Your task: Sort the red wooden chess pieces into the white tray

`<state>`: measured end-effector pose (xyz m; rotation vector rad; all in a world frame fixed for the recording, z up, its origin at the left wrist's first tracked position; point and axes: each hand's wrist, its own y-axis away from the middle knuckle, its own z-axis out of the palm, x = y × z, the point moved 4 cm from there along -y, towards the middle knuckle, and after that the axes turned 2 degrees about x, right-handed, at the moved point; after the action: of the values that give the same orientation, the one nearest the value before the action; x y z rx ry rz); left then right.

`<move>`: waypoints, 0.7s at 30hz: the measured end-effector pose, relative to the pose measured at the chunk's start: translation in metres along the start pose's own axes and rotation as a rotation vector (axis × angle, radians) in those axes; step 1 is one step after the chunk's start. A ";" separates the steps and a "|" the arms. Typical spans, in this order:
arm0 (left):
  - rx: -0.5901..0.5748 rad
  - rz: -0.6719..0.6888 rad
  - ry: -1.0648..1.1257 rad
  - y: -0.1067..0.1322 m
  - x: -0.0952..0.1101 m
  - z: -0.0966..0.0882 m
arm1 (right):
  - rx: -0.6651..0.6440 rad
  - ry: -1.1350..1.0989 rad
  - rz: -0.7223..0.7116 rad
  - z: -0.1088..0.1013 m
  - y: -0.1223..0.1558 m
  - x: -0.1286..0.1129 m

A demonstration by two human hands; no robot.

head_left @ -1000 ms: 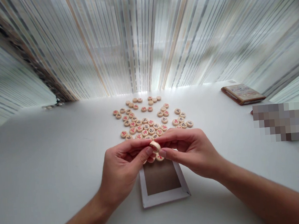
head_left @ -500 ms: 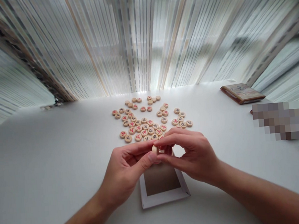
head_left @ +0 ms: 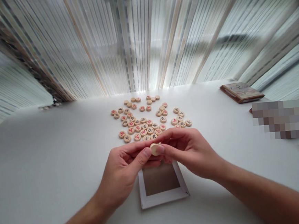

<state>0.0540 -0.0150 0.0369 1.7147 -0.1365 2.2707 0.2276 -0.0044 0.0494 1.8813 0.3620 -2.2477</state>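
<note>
Between the fingertips of both hands is a round pale wooden xiangqi piece [head_left: 154,149], a blank face turned toward me. My left hand [head_left: 126,165] pinches it from the left with thumb and fingers. From the right, my right hand [head_left: 191,150] grips it too, its thumb pressed on the face. Below the hands lies a shallow white box part [head_left: 166,198] with a brown inside; its far end is hidden by my fingers. Just beyond the hands, several loose xiangqi pieces [head_left: 144,126] are spread on the white table [head_left: 65,160], marked in red or black, a few showing blank faces.
A flat brown-edged box with a printed top [head_left: 242,91] lies at the back right. Nearer on the right is a pixelated, blurred-out object [head_left: 282,120]. Striped sheer curtains [head_left: 133,40] hang along the table's far edge, with a small beaded cord [head_left: 55,102] at the left.
The held piece has turned from edge-on to showing its blank face. My right thumb has moved onto that face, and the right fingers have closed in around it.
</note>
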 end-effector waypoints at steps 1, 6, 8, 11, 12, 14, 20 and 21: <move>0.005 0.002 -0.002 0.000 0.001 0.000 | 0.006 -0.016 0.022 0.000 0.000 0.000; 0.042 0.014 -0.027 0.001 0.003 0.001 | 0.046 -0.021 0.104 -0.002 -0.001 0.003; 0.067 0.021 -0.009 0.001 0.003 0.000 | 0.034 -0.037 0.125 -0.002 -0.001 0.004; 0.093 0.023 0.015 0.001 0.003 0.000 | -0.001 -0.087 0.139 0.000 -0.001 0.004; 0.087 0.020 0.017 0.001 0.003 0.000 | -0.009 -0.106 0.143 0.000 -0.002 0.004; 0.062 0.010 0.017 0.001 0.004 0.001 | -0.014 -0.142 0.159 0.001 -0.002 0.006; 0.030 0.021 0.000 0.001 0.006 0.003 | -0.004 -0.198 0.176 0.000 -0.003 0.009; 0.027 0.022 -0.005 0.001 0.006 0.004 | -0.006 -0.200 0.172 0.000 -0.003 0.009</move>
<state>0.0553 -0.0158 0.0442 1.7403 -0.1268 2.2947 0.2253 -0.0010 0.0403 1.5990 0.1681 -2.2869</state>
